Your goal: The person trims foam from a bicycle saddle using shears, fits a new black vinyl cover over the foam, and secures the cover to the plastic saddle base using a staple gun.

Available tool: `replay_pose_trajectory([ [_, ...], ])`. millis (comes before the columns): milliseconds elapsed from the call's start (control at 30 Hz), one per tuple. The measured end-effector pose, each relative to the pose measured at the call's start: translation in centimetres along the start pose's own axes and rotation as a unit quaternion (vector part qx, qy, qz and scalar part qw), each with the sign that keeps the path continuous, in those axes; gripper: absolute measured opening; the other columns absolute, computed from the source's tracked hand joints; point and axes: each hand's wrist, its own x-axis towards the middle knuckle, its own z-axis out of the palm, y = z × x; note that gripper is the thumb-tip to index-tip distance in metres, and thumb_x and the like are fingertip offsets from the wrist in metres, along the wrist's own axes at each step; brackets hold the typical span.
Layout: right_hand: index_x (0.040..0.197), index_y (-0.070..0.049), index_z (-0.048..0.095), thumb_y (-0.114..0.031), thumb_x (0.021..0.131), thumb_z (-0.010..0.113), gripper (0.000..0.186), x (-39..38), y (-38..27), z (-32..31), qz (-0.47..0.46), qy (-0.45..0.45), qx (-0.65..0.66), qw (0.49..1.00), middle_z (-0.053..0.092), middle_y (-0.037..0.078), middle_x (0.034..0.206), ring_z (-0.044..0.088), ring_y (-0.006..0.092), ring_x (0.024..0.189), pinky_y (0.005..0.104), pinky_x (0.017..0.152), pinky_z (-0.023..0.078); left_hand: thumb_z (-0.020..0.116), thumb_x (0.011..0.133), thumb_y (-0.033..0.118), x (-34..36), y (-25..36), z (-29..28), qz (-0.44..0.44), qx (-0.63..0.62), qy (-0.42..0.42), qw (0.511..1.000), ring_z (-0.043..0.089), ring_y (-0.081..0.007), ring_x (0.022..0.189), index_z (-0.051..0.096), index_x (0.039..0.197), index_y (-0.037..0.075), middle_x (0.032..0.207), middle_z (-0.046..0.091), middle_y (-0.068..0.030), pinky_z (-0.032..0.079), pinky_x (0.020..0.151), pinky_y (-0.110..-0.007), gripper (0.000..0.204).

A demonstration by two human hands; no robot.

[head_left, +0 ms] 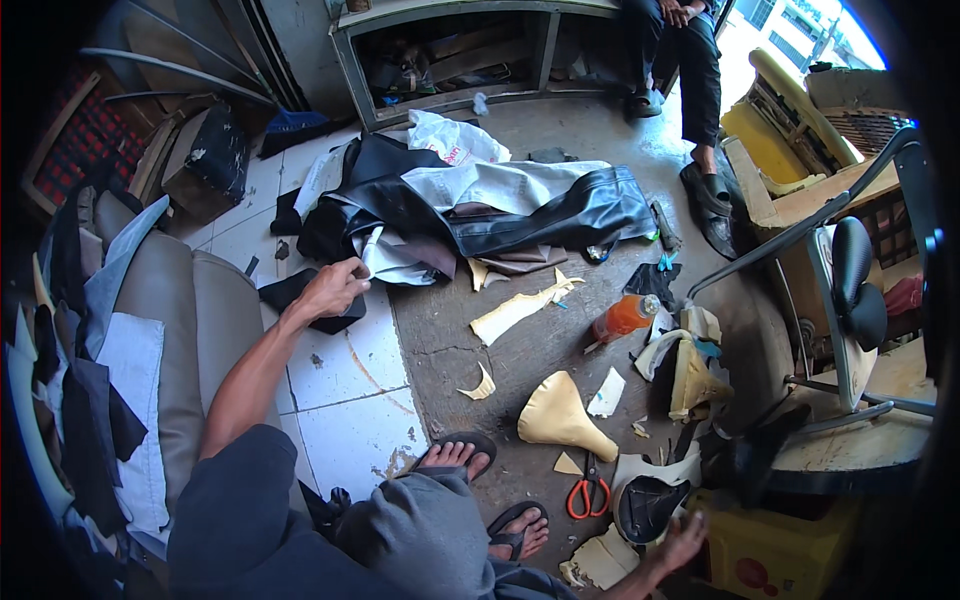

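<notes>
By the near left end of the crosswise black sheeting (560,217), the closer left hand (332,291) curls its fingers, hold unclear.

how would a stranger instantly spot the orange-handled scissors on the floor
On the grey floor, find the person's right foot in its black flip-flop. Just right of it, below the cream saddle-shaped pad, lie the scissors with orange-red looped handles. Those two bright loops set them apart from the cream triangular scrap and white-rimmed black shell beside them.
</notes>
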Motion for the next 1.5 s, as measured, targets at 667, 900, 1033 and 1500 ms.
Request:
replay_pose_trajectory([
  [667, 0.143, -0.002, 0.043, -0.030, 0.097, 0.066, 0.058, -7.0, 9.7, 11.5, 0.320, -0.288, 0.026, 0.902, 0.061, 0.011, 0.120, 0.066, 0.0199, 0.101, 0.0320, 0.080, 0.059, 0.069, 0.095, 0.032, -3.7, 13.1, 28.6, -0.076, -0.410, -0.295, 0.860, 0.065, -0.0213, 0.103, 0.052, 0.131, -0.006, 0.117, 0.065, -0.0153, 0.051, 0.091, -0.034, 0.055],
  [900, 0.148, -0.001, 0.037, -0.027, 0.098, 0.065, 0.063, -7.4, 6.3, 13.2, 0.279, -0.323, 0.167, 0.888, 0.055, 0.018, 0.135, 0.061, 0.0256, 0.117, 0.0391, 0.094, 0.056, 0.047, 0.104, 0.024, -6.6, 9.0, 26.2, -0.313, -0.656, -0.384, 0.569, 0.069, -0.0280, 0.104, 0.052, 0.129, -0.007, 0.121, 0.066, -0.0211, 0.061, 0.083, -0.038, 0.041],
  [1033, 0.133, 0.002, 0.053, -0.015, 0.095, 0.067, 0.044, -9.4, 5.8, 15.4, 0.140, -0.392, 0.129, 0.900, 0.056, 0.013, 0.134, 0.057, 0.0199, 0.122, 0.0328, 0.101, 0.050, 0.044, 0.101, 0.026, -8.8, 4.3, 27.9, -0.386, -0.683, -0.366, 0.500, 0.054, -0.0156, 0.057, 0.063, 0.112, -0.001, 0.083, 0.063, -0.0098, 0.044, 0.043, -0.024, 0.035],
  [1500, 0.118, -0.001, 0.067, -0.017, 0.088, 0.074, 0.035, -13.7, 0.5, 15.9, -0.142, -0.554, 0.091, 0.815, 0.053, 0.021, 0.144, 0.041, 0.0340, 0.143, 0.0444, 0.117, 0.033, 0.047, 0.102, 0.033, -12.8, 5.4, 27.2, -0.341, -0.774, -0.374, 0.380, 0.049, -0.0096, 0.046, 0.056, 0.127, -0.001, 0.090, 0.063, -0.0174, 0.040, 0.035, -0.016, 0.043],
])
